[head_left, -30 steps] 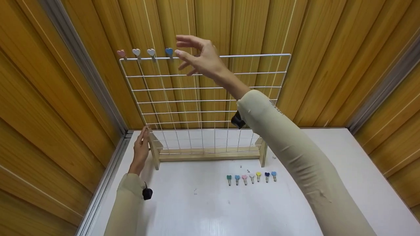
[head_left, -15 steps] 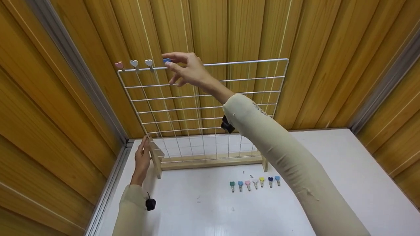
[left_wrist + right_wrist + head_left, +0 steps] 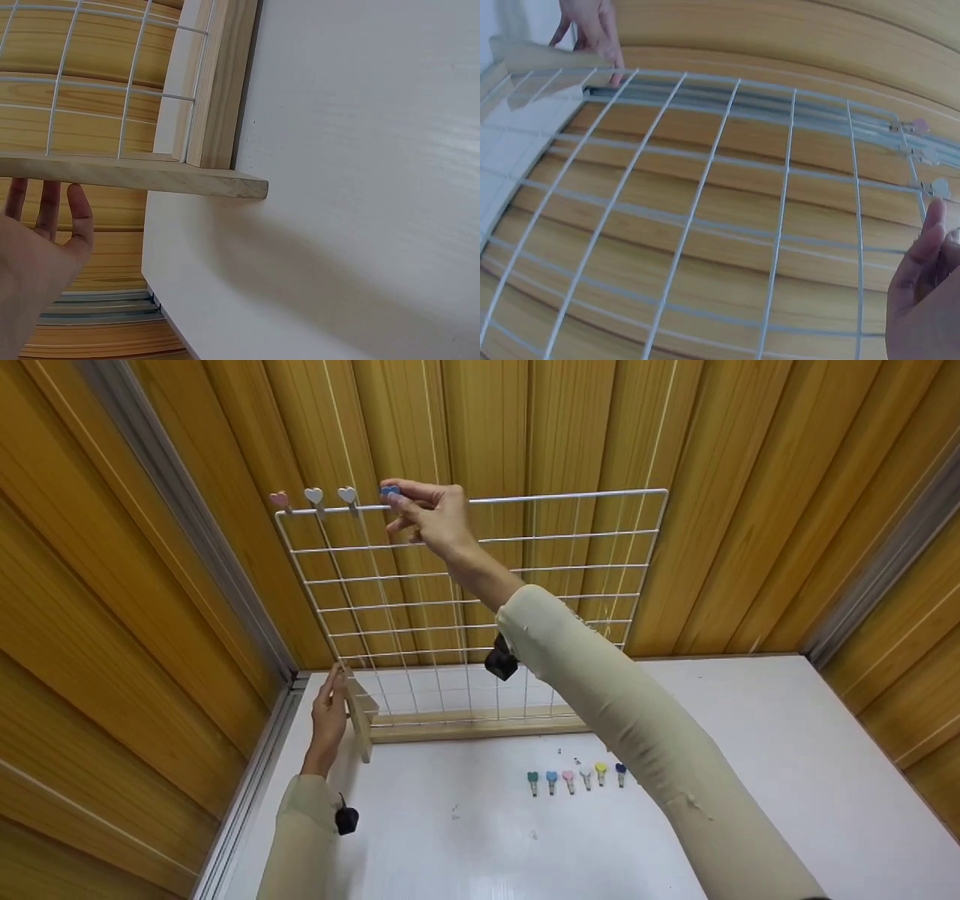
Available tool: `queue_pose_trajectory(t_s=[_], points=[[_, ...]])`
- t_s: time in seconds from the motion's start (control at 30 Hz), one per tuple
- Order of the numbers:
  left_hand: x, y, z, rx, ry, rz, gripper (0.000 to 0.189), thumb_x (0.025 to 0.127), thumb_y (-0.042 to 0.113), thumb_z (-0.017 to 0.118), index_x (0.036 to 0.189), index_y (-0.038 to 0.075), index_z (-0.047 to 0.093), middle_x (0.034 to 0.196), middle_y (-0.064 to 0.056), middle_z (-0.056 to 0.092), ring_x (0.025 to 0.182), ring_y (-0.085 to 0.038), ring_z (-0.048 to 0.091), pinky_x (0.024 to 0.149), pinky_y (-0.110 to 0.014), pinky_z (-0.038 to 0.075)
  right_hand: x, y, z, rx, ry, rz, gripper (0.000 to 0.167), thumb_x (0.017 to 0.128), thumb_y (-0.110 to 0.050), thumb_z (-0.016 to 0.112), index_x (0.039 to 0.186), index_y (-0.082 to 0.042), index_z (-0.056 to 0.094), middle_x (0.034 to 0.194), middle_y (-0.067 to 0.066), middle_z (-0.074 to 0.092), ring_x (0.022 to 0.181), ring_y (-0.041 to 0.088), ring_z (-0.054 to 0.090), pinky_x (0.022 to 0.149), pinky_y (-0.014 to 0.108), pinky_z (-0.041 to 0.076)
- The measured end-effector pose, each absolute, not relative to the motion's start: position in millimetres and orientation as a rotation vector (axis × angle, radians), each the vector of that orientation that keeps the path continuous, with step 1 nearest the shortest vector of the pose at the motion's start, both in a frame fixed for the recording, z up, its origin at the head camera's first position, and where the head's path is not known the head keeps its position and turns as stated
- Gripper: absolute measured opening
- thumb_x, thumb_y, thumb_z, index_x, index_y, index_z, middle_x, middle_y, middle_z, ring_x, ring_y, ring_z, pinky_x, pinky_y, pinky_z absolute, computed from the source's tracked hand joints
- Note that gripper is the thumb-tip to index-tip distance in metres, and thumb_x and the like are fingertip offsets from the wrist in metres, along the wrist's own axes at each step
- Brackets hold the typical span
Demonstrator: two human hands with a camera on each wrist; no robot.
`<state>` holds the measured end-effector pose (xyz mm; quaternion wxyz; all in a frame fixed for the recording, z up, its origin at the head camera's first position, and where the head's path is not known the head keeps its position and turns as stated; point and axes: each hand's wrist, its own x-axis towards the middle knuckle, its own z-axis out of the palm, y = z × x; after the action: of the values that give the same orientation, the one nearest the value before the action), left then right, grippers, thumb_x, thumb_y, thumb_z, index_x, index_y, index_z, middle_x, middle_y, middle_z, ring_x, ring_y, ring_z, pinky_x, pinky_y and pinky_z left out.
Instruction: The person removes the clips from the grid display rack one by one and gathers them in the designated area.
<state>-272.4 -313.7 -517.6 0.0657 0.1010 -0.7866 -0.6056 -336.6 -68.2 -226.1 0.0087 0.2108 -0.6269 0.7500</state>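
Note:
In the head view my right hand (image 3: 444,519) pinches a blue heart-topped clip (image 3: 389,490) between thumb and index finger at the grid's top wire. Its lower part is hidden by the fingers. Left of it on that wire stand a pink heart clip (image 3: 280,499) and two white heart clips (image 3: 330,496). The white wire grid (image 3: 570,496) stands in a wooden base (image 3: 480,730). My left hand (image 3: 328,724) touches the base's left side board with extended fingertips; the left wrist view shows them against the wooden board (image 3: 150,175).
Several heart clips in mixed colours, among them a green clip (image 3: 533,780) and a yellow clip (image 3: 601,771), lie in a row on the white table (image 3: 420,840). My right sleeve covers the row's right end. Wood-patterned walls (image 3: 750,510) enclose the table at the back and sides.
My right hand, earlier spread just right of the blue heart clip, has closed its thumb and index finger on it. My left hand stays at the side board. The head view has shifted slightly.

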Motion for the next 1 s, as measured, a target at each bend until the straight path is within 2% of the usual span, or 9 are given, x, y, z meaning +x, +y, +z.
queue_pose_trajectory(t_s=[0.33, 0.67, 0.87, 1.0], points=[[-264, -313, -520, 0.304, -2.36, -1.842, 0.059, 0.111, 0.052, 0.027, 0.165, 0.033, 0.014, 0.173, -0.01, 0.013, 0.157, -0.039, 0.019, 0.12, -0.062, 0.032, -332, -77, -235, 0.602, -1.907, 2.361, 0.028, 0.098, -0.005, 0.065, 0.124, 0.001, 0.072, 0.12, 0.02, 0.074, 0.068, 0.006, 0.067, 0.056, 0.016, 0.047], [-269, -311, -515, 0.309, -2.405, -1.798, 0.061, 0.111, 0.053, 0.026, 0.166, 0.03, 0.013, 0.173, -0.009, 0.012, 0.158, -0.039, 0.016, 0.125, -0.06, 0.024, -330, -63, -236, 0.658, -1.882, 2.462, 0.03, 0.1, -0.012, 0.064, 0.127, -0.005, 0.072, 0.106, 0.002, 0.079, 0.078, 0.009, 0.066, 0.066, 0.02, 0.053], [-275, -312, -518, 0.301, -2.389, -1.813, 0.062, 0.11, 0.056, 0.026, 0.166, 0.032, 0.013, 0.173, -0.008, 0.013, 0.158, -0.038, 0.017, 0.123, -0.06, 0.027, -325, -49, -242, 0.762, -1.894, 2.43, 0.031, 0.101, -0.01, 0.063, 0.13, -0.001, 0.069, 0.097, -0.007, 0.077, 0.081, 0.007, 0.062, 0.068, 0.019, 0.051], [-282, -310, -517, 0.293, -2.382, -1.813, 0.063, 0.11, 0.056, 0.026, 0.166, 0.031, 0.014, 0.173, -0.009, 0.014, 0.158, -0.038, 0.019, 0.122, -0.06, 0.03, -318, -35, -245, 0.796, -1.917, 2.408, 0.03, 0.101, -0.01, 0.063, 0.129, -0.002, 0.07, 0.1, -0.007, 0.077, 0.09, 0.008, 0.065, 0.074, 0.021, 0.052]])
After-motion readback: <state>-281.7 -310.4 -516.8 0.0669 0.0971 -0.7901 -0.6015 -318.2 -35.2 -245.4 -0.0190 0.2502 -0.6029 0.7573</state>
